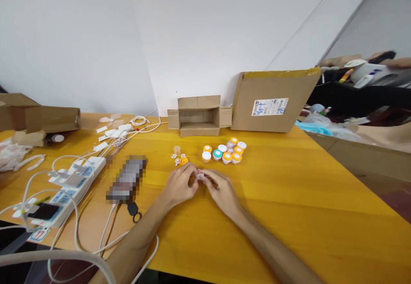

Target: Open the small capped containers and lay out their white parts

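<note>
My left hand (181,184) and my right hand (224,192) meet over the middle of the table, fingertips pinched on a small clear plastic piece (200,176) between them. Its exact kind is too small to tell. Just beyond my left hand lie an orange cap (183,161), several small white dotted pieces (177,161) and a small clear cup (177,150). Beyond my right hand stands a group of small clear containers with orange lids (227,157), white lids (206,156) and one teal lid (217,154).
An open cardboard box (199,129) stands at the back, beside a large flat carton (272,104) leaning on the wall. On the left are a blurred-out dark device (126,180), a power strip (73,192) with white cables, and another opened box (53,119).
</note>
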`<state>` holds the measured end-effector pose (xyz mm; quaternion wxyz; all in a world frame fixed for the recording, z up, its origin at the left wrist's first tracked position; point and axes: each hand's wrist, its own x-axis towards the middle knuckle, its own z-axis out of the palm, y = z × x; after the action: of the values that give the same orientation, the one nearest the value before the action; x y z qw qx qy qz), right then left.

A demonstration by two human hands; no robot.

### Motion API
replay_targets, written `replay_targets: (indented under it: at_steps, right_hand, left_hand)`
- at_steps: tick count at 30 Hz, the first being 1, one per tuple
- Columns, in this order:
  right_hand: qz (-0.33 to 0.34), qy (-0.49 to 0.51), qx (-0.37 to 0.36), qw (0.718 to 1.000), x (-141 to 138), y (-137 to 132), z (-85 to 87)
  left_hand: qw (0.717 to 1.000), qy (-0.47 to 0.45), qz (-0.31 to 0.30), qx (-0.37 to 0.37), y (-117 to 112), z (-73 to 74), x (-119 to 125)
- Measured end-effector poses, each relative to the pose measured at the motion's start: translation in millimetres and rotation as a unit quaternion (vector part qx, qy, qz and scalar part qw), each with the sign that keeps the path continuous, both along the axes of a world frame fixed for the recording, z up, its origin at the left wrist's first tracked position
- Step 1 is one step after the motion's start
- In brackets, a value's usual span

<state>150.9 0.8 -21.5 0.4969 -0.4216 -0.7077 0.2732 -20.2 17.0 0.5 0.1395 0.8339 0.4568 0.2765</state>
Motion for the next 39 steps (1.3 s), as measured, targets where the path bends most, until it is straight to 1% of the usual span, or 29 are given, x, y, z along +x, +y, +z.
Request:
replay_targets:
  at_steps: [5, 9, 13, 17, 26, 29, 31, 34, 37, 39]
  right_hand:
    - [-0.009, 0.022, -0.029, 0.999, 0, 2, -0.5]
    - [-0.03, 0.042, -0.048, 0.998, 1, 4, -5.3]
    - [-0.035, 0.067, -0.067, 0.995, 0, 6, -7.7]
    - [-0.034, 0.074, -0.077, 0.994, 0, 7, -8.7]
    - [-0.028, 0.07, -0.082, 0.994, 1, 7, -8.7]
    - [-0.02, 0.067, -0.084, 0.994, 1, 7, -7.0]
    - [-0.016, 0.067, -0.086, 0.994, 1, 7, -5.8]
    - [-0.008, 0.067, -0.089, 0.994, 1, 6, -4.6]
    - [0.001, 0.063, -0.09, 0.994, 1, 6, -4.3]
    - [0.005, 0.06, -0.089, 0.994, 1, 6, -4.3]
  left_hand:
    - [1.0, 0.003, 0.004, 0.008, 0, 1.6, -1]
    - [0.998, 0.048, 0.004, 0.038, 1, 2.6, -3]
    - [0.993, 0.09, -0.002, 0.073, 4, -0.1, -5]
    - [0.991, 0.101, -0.005, 0.087, 6, -3.8, -6]
    - [0.993, 0.091, 0.015, 0.07, 7, -6.9, -8]
    - [0.996, 0.07, 0.013, 0.06, 7, -6.5, -8]
    - [0.998, 0.044, 0.003, 0.05, 5, -4.8, -7]
    - [0.999, 0.006, -0.027, 0.028, 3, -1.6, -4]
    - [0.998, -0.011, -0.053, 0.015, 1, 0.4, -2]
    - [0.998, -0.017, -0.057, 0.013, 0, 0.7, -1]
